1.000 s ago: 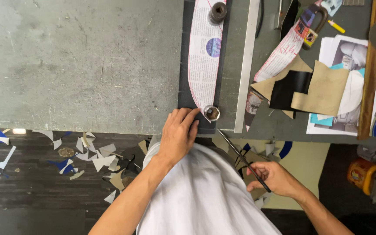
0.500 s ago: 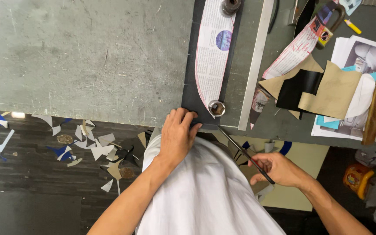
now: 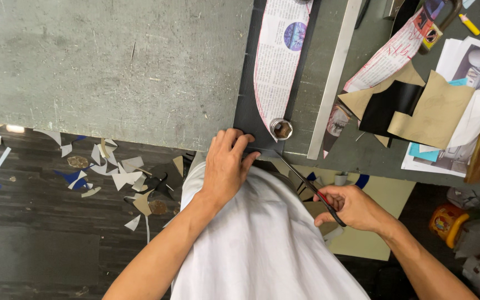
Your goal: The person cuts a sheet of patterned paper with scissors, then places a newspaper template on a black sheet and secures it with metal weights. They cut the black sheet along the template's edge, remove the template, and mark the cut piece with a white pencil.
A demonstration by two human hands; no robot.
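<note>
**Scissors reach the near edge of the dark sheet**

Compared with one second ago, the right hand [image 3: 356, 208] has come up and forward, toward 11 o'clock, and the scissors [image 3: 306, 183] now lie with their tip at the near edge of the dark sheet [image 3: 248, 105], just right of the left hand. Earlier the blades pointed at the same place but stood further from the table edge. The small round metal weight [image 3: 280, 129] and the paper pattern [image 3: 278, 61] under it keep their place on the sheet. To my judgement this means the cut along the pattern outline is just starting at the near end.

The left hand [image 3: 226, 166] lies flat on the near corner of the sheet, fingers a little spread and pressed down, thumb pointing to 1 o'clock. The right hand's fingers are closed around the red-and-black handles; whether the blades are open or closed I cannot tell.

The sheet lies at 12 o'clock from the left fingers. The weight stands at 2 o'clock from them, near but not touching. A metal ruler [image 3: 334, 78] lies further right, on the grey table [image 3: 112, 66].
</note>
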